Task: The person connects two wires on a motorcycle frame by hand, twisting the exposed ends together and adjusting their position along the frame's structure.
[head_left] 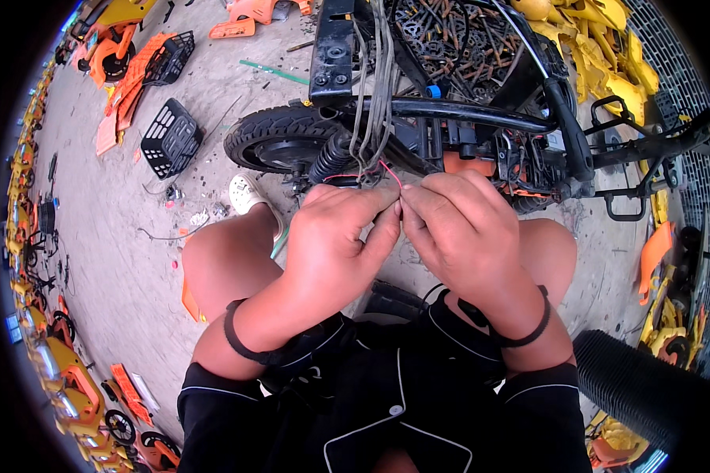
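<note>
Left hand: the left hand [327, 236] is closed to a narrow pinch, thumb and forefinger tips pressed on a thin red wire [390, 173], just in front of the person's knees.

Right hand: the right hand [459, 229] mirrors it, fingers curled in and pinching the same wire where the two hands meet, knuckle against knuckle.

Where the wire is: it loops up from between the fingertips to the bundle of grey cables [373, 94] hanging off the black bike frame [450, 112], so one end looks tied into that bundle.

How it will handle: I'd judge it very light, limp and thin, easy to bend and easy to lose from a grip. It is likely to snap or strip if yanked. It is best held close to the end, between fingertips, as both hands do.

Around them: a black tyre [272, 138] stands just behind the left hand. Black plastic baskets [170, 138] lie on the concrete floor [118, 260], and yellow plastic panels [599, 47] are heaped at the far right.
</note>
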A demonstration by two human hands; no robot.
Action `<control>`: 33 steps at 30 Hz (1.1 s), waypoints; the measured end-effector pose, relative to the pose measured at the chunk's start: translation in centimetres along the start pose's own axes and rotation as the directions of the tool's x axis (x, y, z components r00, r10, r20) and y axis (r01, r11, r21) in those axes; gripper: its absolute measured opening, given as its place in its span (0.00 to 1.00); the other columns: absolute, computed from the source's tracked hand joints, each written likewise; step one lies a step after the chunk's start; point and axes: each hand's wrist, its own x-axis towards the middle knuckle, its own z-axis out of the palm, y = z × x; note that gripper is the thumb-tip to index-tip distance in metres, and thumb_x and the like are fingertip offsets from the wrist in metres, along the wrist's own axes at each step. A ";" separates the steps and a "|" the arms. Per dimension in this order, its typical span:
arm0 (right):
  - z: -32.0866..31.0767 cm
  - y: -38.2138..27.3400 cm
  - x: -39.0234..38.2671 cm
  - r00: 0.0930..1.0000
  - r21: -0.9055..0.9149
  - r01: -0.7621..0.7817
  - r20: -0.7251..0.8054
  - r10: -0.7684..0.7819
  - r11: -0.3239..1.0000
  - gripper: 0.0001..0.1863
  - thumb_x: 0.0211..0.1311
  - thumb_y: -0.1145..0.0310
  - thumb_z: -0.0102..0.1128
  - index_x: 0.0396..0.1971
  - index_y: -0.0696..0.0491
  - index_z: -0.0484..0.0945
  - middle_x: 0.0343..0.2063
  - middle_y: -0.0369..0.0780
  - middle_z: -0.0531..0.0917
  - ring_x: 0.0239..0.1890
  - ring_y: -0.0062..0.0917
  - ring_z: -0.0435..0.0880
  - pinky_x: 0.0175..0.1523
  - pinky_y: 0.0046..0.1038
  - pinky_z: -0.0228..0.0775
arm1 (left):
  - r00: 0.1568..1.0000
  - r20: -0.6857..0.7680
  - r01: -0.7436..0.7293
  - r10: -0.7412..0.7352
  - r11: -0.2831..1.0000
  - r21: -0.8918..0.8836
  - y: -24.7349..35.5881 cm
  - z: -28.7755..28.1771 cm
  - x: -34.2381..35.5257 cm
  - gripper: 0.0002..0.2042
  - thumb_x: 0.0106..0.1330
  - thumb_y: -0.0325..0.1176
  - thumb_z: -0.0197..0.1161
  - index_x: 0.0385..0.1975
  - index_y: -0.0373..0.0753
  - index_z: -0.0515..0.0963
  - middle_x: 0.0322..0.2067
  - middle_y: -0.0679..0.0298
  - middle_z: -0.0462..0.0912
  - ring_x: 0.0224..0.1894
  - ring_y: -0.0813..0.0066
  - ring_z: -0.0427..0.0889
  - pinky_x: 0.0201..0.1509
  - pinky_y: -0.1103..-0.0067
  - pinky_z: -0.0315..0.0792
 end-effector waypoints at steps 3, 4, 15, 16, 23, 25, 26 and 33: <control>-0.1 -0.3 0.2 0.999 -0.002 -0.037 0.020 0.037 0.999 0.15 0.45 0.80 0.75 0.35 0.56 0.83 0.33 0.40 0.84 0.32 0.33 0.83 0.37 0.31 0.77 | 0.999 0.032 -0.003 0.001 0.999 0.047 0.1 -0.4 -0.1 0.08 0.61 0.24 0.70 0.40 0.35 0.86 0.30 0.57 0.88 0.33 0.61 0.86 0.44 0.72 0.74; 0.0 -0.2 0.2 1.000 0.011 -0.020 0.004 0.020 1.000 0.14 0.44 0.79 0.75 0.34 0.57 0.83 0.33 0.40 0.83 0.31 0.33 0.82 0.36 0.30 0.77 | 0.999 0.053 0.007 -0.010 0.998 0.060 0.2 -0.6 -0.1 0.08 0.61 0.23 0.70 0.40 0.35 0.87 0.32 0.57 0.89 0.33 0.61 0.86 0.45 0.73 0.75; -0.2 0.4 0.7 0.983 0.151 -0.160 -0.069 0.172 0.976 0.13 0.43 0.80 0.73 0.30 0.55 0.81 0.30 0.39 0.83 0.32 0.35 0.83 0.37 0.32 0.77 | 0.996 0.078 0.043 -0.034 0.992 -0.115 0.5 -1.2 -0.4 0.07 0.61 0.24 0.69 0.38 0.37 0.86 0.27 0.59 0.87 0.30 0.61 0.85 0.42 0.72 0.74; -0.5 0.5 0.8 0.981 0.165 -0.173 -0.062 0.185 0.971 0.13 0.45 0.80 0.73 0.32 0.54 0.82 0.30 0.39 0.84 0.33 0.35 0.84 0.38 0.32 0.78 | 0.998 0.059 0.044 -0.036 0.990 -0.133 0.4 -1.0 -0.4 0.07 0.61 0.25 0.68 0.38 0.37 0.86 0.25 0.58 0.85 0.29 0.60 0.85 0.40 0.71 0.74; -0.9 -0.7 0.7 0.983 0.189 -0.185 0.053 0.178 0.964 0.13 0.49 0.79 0.74 0.36 0.55 0.84 0.33 0.40 0.85 0.33 0.35 0.84 0.39 0.34 0.78 | 0.971 0.047 0.232 -0.233 0.886 -0.402 0.2 -0.5 -0.4 0.07 0.67 0.26 0.66 0.42 0.35 0.86 0.28 0.56 0.88 0.27 0.63 0.87 0.37 0.75 0.77; -0.5 -0.8 0.7 0.983 0.171 -0.183 0.027 0.181 0.968 0.12 0.50 0.78 0.74 0.36 0.55 0.83 0.33 0.40 0.85 0.33 0.35 0.84 0.39 0.34 0.78 | 0.983 0.002 0.174 -0.185 0.920 -0.351 0.2 -0.3 -0.2 0.07 0.66 0.26 0.67 0.41 0.36 0.86 0.27 0.56 0.87 0.27 0.61 0.86 0.37 0.73 0.76; -0.3 -0.9 0.7 0.980 0.161 -0.198 0.029 0.196 0.967 0.12 0.50 0.78 0.74 0.36 0.56 0.83 0.33 0.40 0.85 0.33 0.36 0.84 0.39 0.34 0.78 | 0.987 -0.004 0.151 -0.158 0.951 -0.270 0.2 -0.3 -0.2 0.07 0.65 0.26 0.67 0.41 0.36 0.86 0.26 0.56 0.86 0.27 0.60 0.86 0.38 0.72 0.75; 0.2 -1.3 0.5 0.973 0.142 -0.230 0.008 0.231 0.963 0.11 0.51 0.78 0.74 0.35 0.56 0.83 0.33 0.40 0.85 0.33 0.35 0.84 0.39 0.34 0.78 | 0.997 -0.052 0.055 -0.054 0.998 0.020 0.4 -0.1 -0.2 0.06 0.63 0.28 0.69 0.38 0.37 0.86 0.23 0.58 0.84 0.28 0.58 0.84 0.40 0.69 0.72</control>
